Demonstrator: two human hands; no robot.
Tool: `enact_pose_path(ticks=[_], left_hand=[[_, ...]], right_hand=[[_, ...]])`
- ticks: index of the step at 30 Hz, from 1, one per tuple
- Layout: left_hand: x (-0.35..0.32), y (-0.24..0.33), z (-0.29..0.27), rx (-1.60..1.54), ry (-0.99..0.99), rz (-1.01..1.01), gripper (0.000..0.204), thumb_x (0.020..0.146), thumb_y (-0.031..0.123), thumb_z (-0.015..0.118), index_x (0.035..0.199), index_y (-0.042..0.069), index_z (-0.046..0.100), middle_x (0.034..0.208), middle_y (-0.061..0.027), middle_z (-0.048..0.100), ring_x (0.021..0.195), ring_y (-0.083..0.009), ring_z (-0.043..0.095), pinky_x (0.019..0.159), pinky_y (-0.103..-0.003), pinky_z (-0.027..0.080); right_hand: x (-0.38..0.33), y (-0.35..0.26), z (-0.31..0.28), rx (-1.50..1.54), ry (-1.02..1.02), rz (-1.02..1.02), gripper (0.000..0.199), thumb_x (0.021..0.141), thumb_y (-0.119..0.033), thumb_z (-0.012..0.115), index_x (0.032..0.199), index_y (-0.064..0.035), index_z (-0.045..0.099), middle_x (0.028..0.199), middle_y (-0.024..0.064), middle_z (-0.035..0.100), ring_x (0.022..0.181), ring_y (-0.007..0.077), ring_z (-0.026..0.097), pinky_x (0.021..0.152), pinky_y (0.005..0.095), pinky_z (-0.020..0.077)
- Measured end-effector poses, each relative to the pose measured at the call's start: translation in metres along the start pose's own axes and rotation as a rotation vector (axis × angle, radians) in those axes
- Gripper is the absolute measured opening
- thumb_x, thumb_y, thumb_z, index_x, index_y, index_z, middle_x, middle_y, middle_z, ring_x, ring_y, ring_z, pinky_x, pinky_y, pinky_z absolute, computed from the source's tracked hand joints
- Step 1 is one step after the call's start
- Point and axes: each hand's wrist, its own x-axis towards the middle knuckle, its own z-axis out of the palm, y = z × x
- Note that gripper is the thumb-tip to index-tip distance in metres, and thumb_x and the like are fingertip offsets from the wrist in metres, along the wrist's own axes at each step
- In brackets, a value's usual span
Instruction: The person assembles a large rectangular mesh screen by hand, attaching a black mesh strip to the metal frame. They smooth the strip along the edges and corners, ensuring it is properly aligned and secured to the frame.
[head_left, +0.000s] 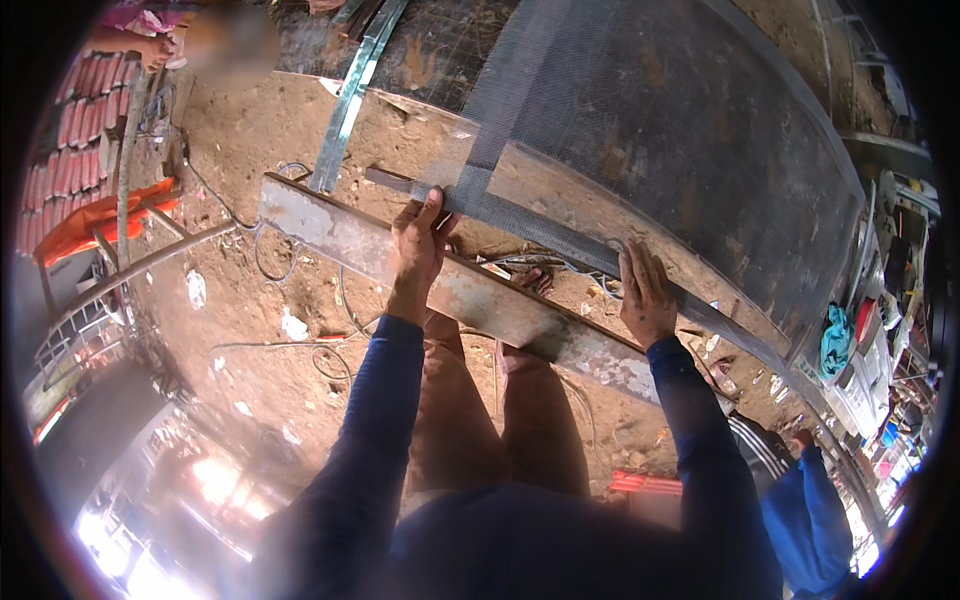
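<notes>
A large sheet of dark wire mesh stretches away in front of me, with a doubled band along its near edge. My left hand pinches this edge near its left corner, where a short dark strip sticks out. Further right along the same edge, my right hand lies with its fingers stretched out on the mesh; its palm side is hidden. Just below both hands, a long rusty metal beam runs slantwise across the view, and my left wrist passes over it.
Shiny metal strips lie beyond the beam's left end, across a dark panel. Loose wires and scraps litter the dirt ground. Stacked red tiles and an orange sheet are at left. A person in blue is at lower right.
</notes>
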Motion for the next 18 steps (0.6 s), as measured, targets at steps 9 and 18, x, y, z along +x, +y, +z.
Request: enact_pose_path(ticks=[9,18], left_hand=[[-0.009,0.009,0.005,-0.024,-0.057,-0.016,0.042,0.114,0.035,0.078,0.143,0.005,0.073,0.128,-0.0071,0.080,0.120,-0.0221,0.077,0.109,-0.041,0.063],[0.004,0.018,0.001,0.030,0.066,0.027,0.048,0.112,0.042,0.080,0.130,-0.002,0.075,0.119,-0.0104,0.081,0.107,-0.0227,0.081,0.095,-0.037,0.073]], right_hand=[[-0.002,0.001,0.000,-0.004,0.003,-0.007,0.082,0.100,0.002,0.071,0.176,-0.0091,0.043,0.187,0.0090,0.038,0.170,0.0299,0.043,0.139,0.0484,0.0437],[-0.001,0.000,0.002,0.012,0.026,-0.001,0.081,0.099,0.003,0.070,0.175,-0.0105,0.045,0.187,0.0076,0.039,0.169,0.0300,0.045,0.138,0.0488,0.0442]])
